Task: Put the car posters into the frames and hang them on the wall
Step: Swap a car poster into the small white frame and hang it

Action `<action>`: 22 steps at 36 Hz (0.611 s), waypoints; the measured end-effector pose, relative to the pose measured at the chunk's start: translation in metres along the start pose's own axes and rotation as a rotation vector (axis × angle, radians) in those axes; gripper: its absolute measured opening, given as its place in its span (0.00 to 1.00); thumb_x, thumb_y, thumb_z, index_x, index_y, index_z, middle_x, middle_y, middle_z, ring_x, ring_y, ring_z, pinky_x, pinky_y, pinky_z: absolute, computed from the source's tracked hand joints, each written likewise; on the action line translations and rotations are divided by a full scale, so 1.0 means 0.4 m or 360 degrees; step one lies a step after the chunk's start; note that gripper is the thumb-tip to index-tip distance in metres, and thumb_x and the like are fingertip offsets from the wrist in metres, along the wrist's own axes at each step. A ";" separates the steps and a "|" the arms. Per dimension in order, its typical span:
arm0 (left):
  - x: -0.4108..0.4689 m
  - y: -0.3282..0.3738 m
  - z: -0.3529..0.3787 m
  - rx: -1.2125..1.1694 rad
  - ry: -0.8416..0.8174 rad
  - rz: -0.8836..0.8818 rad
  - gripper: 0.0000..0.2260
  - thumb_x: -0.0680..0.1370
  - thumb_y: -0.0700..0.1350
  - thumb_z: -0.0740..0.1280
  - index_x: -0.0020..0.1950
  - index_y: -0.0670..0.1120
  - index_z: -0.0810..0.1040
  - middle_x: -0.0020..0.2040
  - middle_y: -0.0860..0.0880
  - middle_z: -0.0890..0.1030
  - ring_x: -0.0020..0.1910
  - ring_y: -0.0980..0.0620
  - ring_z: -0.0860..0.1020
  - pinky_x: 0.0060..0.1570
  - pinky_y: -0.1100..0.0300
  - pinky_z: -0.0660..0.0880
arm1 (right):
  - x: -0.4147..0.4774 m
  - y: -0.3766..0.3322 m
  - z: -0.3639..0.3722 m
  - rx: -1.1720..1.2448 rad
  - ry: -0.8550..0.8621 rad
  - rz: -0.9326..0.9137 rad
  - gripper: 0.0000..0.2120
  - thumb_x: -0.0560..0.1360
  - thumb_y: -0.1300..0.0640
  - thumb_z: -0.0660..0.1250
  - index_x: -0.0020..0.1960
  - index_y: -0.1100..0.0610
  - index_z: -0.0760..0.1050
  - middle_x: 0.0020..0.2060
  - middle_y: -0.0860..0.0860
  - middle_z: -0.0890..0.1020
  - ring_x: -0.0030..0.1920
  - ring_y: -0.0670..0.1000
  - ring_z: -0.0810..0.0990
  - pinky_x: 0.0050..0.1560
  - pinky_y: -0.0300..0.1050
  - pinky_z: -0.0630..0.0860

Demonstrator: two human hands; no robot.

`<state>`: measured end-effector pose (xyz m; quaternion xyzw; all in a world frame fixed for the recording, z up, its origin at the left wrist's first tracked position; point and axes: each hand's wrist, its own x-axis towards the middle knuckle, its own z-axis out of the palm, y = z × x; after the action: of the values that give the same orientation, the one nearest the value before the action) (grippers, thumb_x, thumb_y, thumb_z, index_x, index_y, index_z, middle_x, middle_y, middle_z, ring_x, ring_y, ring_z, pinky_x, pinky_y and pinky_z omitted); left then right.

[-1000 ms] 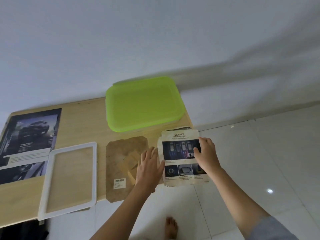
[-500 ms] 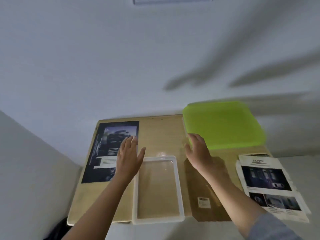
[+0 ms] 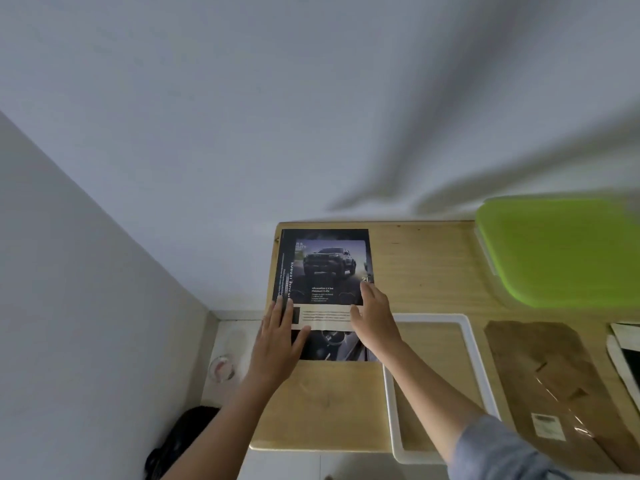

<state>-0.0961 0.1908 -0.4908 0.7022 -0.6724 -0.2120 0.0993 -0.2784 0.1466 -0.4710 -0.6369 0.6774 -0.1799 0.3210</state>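
The dark glossy car poster, showing a black pickup head-on, lies flat at the far left corner of the pale wooden counter. Its white lettering is too blurred to read. Your left hand presses on its lower left edge with the fingers straight and together. Your right hand rests on its right edge, fingers extended and thumb spread. Just beside the poster on the right lies the white rectangular frame, then a brown backing board bearing a small white label, unreadable. A lime-green plastic lid sits at the far right.
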 end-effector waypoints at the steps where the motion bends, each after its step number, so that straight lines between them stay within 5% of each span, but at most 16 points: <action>1: 0.007 -0.002 0.007 0.0005 -0.0006 0.0015 0.30 0.80 0.58 0.52 0.76 0.47 0.45 0.77 0.49 0.46 0.76 0.51 0.43 0.73 0.55 0.45 | 0.007 -0.002 0.011 -0.0023 0.0009 0.0013 0.24 0.78 0.61 0.57 0.73 0.61 0.57 0.73 0.53 0.61 0.73 0.51 0.56 0.71 0.44 0.59; 8: 0.055 -0.020 0.050 0.0127 -0.0031 0.0054 0.29 0.80 0.60 0.46 0.76 0.48 0.42 0.77 0.48 0.43 0.76 0.51 0.40 0.72 0.56 0.40 | 0.041 -0.012 0.062 -0.0159 0.0112 0.0117 0.27 0.78 0.60 0.58 0.74 0.63 0.54 0.73 0.55 0.57 0.73 0.53 0.53 0.70 0.44 0.58; 14: 0.054 -0.047 0.088 0.0189 0.0082 0.0115 0.35 0.73 0.66 0.30 0.74 0.48 0.41 0.76 0.48 0.43 0.74 0.53 0.38 0.71 0.58 0.35 | 0.050 -0.023 0.089 -0.0173 0.0245 0.0155 0.26 0.75 0.61 0.61 0.72 0.62 0.59 0.70 0.56 0.63 0.70 0.55 0.58 0.68 0.45 0.62; 18: 0.056 -0.057 0.098 0.0232 0.0116 0.0073 0.29 0.80 0.59 0.40 0.75 0.43 0.53 0.75 0.44 0.55 0.75 0.48 0.50 0.72 0.55 0.43 | 0.051 -0.038 0.103 -0.0036 0.0303 0.0226 0.27 0.75 0.60 0.63 0.71 0.61 0.60 0.69 0.56 0.63 0.69 0.55 0.58 0.67 0.44 0.61; 22: 0.055 -0.056 0.101 0.0224 0.0152 0.0078 0.28 0.80 0.58 0.41 0.74 0.43 0.55 0.74 0.44 0.57 0.73 0.48 0.53 0.71 0.55 0.45 | 0.057 -0.045 0.104 0.0040 0.0373 0.0282 0.29 0.74 0.57 0.67 0.71 0.60 0.61 0.67 0.55 0.64 0.67 0.54 0.60 0.65 0.43 0.62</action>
<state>-0.0931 0.1768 -0.5400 0.7001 -0.6971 -0.1280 0.0869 -0.2370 0.1291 -0.4944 -0.5453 0.7615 -0.2325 0.2622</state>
